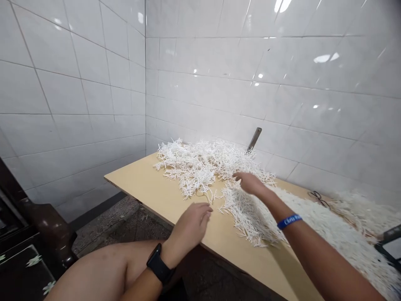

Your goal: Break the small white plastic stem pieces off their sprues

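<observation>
Many spindly white pieces (200,158), smooth tan tabletop (140,177), left hand (191,222), right hand (249,183) — both loosely curled, hold unclear

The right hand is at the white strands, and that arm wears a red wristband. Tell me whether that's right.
Not quite: the wristband is blue, not red, as the head view shows. The right hand is at the white strands.

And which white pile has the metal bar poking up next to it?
The back-left pile: the metal bar pokes up at its right end. The other big pile spreads off to the right, away from the bar.
</observation>
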{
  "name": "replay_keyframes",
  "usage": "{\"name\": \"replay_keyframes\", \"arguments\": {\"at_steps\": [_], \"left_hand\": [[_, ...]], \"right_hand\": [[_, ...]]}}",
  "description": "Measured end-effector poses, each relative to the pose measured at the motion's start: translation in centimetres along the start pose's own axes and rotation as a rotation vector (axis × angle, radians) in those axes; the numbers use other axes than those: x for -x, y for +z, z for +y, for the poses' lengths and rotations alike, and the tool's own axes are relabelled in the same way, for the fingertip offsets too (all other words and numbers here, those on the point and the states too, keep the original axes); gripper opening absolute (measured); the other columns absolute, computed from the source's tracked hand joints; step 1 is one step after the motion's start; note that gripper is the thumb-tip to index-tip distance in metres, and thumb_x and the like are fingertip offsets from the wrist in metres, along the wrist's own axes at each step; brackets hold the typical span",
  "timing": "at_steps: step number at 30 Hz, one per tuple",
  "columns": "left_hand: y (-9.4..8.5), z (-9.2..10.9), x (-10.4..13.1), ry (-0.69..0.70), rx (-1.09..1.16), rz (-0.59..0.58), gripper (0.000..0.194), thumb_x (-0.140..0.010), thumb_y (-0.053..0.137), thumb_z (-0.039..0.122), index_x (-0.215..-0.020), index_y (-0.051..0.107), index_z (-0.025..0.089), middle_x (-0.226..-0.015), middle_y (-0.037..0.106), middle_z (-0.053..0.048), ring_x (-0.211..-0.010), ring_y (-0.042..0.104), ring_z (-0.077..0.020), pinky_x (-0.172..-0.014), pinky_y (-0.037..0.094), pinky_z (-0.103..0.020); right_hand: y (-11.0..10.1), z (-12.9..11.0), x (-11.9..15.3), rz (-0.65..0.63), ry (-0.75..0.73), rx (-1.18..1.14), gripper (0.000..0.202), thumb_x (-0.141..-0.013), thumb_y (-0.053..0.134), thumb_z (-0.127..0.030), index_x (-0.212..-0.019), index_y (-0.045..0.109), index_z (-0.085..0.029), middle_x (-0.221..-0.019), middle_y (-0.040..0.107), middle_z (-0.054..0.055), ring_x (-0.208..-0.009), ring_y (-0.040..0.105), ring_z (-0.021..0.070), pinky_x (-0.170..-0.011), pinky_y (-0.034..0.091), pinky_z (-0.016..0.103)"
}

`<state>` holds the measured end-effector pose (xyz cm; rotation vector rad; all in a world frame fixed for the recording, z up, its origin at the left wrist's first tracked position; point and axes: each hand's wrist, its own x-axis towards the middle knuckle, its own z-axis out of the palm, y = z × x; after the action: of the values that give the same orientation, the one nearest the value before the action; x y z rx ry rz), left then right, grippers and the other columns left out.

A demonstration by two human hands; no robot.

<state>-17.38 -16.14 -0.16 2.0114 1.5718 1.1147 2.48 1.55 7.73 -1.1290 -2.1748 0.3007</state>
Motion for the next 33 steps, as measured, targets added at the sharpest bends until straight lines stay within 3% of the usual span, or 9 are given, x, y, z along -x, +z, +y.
{"name": "replay_keyframes", "arguments": {"at_steps": [3, 6, 9, 13, 18, 22, 25, 29, 33], "left_hand": [[-0.2, -2.9, 0.1, -0.044, -0.073, 0.104, 0.037, -0.095, 0.037, 0.028, -0.117, 0.064, 0.016, -0.127, 0.063, -0.011, -0.122, 0.053, -0.0232, -0.108, 0.039, -0.04], [0.5, -4.7, 0.5, -0.052, -0.182, 0.106, 0.039, -0.094, 0.041, 0.031, -0.125, 0.059, 0.016, -0.135, 0.057, -0.011, -0.129, 0.048, -0.0251, -0.111, 0.036, -0.042], [1.3, -5.2, 0.8, -0.058, -0.303, 0.081, 0.043, -0.093, 0.043, 0.037, -0.129, 0.056, 0.017, -0.139, 0.053, -0.011, -0.131, 0.045, -0.0277, -0.113, 0.031, -0.045], [1.6, -5.2, 0.6, -0.046, -0.375, 0.052, 0.042, -0.093, 0.043, 0.039, -0.126, 0.058, 0.018, -0.139, 0.054, -0.011, -0.131, 0.045, -0.0288, -0.113, 0.03, -0.045], [1.9, -5.1, 0.4, -0.04, -0.382, 0.066, 0.038, -0.093, 0.043, 0.037, -0.121, 0.06, 0.018, -0.137, 0.055, -0.011, -0.129, 0.046, -0.0305, -0.111, 0.032, -0.047], [1.9, -5.1, 0.3, -0.092, -0.278, 0.121, 0.045, -0.091, 0.045, 0.035, -0.132, 0.051, 0.017, -0.14, 0.052, -0.013, -0.132, 0.043, -0.03, -0.112, 0.032, -0.047], [0.7, -5.4, -0.9, -0.155, -0.091, 0.252, 0.058, -0.089, 0.049, 0.033, -0.143, 0.035, 0.017, -0.147, 0.041, -0.015, -0.138, 0.036, -0.0277, -0.113, 0.032, -0.044], [-2.5, -5.8, -4.2, -0.176, 0.033, 0.471, 0.074, -0.085, 0.058, 0.038, -0.147, 0.023, 0.022, -0.154, 0.027, -0.014, -0.144, 0.023, -0.0285, -0.116, 0.025, -0.046], [-5.2, -6.0, -7.9, -0.176, 0.083, 0.471, 0.09, -0.077, 0.067, 0.045, -0.149, 0.016, 0.024, -0.156, 0.019, -0.015, -0.145, 0.017, -0.0312, -0.116, 0.022, -0.048]], "right_hand": [[2.0, 0.8, 3.9, -0.102, 0.072, 0.094, 0.032, -0.078, 0.052, -0.003, -0.095, 0.073, -0.018, -0.101, 0.073, 0.012, -0.089, 0.068, 0.0254, -0.077, 0.049, 0.038], [2.6, 1.2, 7.3, -0.121, 0.089, 0.149, 0.034, -0.083, 0.046, -0.01, -0.105, 0.07, -0.019, -0.113, 0.07, 0.011, -0.105, 0.063, 0.0268, -0.09, 0.047, 0.043], [2.5, 1.3, 9.0, -0.106, 0.063, 0.156, 0.03, -0.086, 0.045, -0.018, -0.103, 0.069, -0.019, -0.108, 0.071, 0.01, -0.101, 0.064, 0.0252, -0.09, 0.047, 0.043], [3.0, 0.8, 9.1, -0.122, 0.057, 0.114, 0.026, -0.088, 0.047, -0.029, -0.098, 0.07, -0.02, -0.101, 0.072, 0.008, -0.089, 0.065, 0.0228, -0.081, 0.049, 0.039], [6.6, -1.7, 7.3, -0.257, 0.14, -0.058, 0.033, -0.086, 0.052, -0.046, -0.083, 0.069, -0.018, -0.069, 0.067, 0.003, -0.058, 0.057, 0.016, -0.055, 0.04, 0.027], [8.1, -5.2, 4.9, -0.254, 0.076, -0.141, 0.029, -0.086, 0.051, -0.036, -0.066, 0.061, -0.017, -0.057, 0.056, -0.002, -0.053, 0.047, 0.0122, -0.053, 0.033, 0.025], [6.3, -8.6, 2.4, -0.134, -0.052, -0.221, 0.026, -0.089, 0.047, -0.031, -0.071, 0.059, -0.018, -0.062, 0.056, -0.002, -0.056, 0.046, 0.0115, -0.055, 0.033, 0.025], [2.6, -12.4, -2.0, -0.103, -0.14, -0.272, 0.022, -0.087, 0.05, -0.025, -0.068, 0.059, -0.018, -0.064, 0.059, 0.0, -0.056, 0.047, 0.011, -0.055, 0.035, 0.026], [0.0, -14.6, -6.3, -0.021, -0.113, -0.41, 0.02, -0.085, 0.05, -0.019, -0.067, 0.058, -0.016, -0.063, 0.056, 0.002, -0.053, 0.046, 0.0102, -0.05, 0.034, 0.027]]}}
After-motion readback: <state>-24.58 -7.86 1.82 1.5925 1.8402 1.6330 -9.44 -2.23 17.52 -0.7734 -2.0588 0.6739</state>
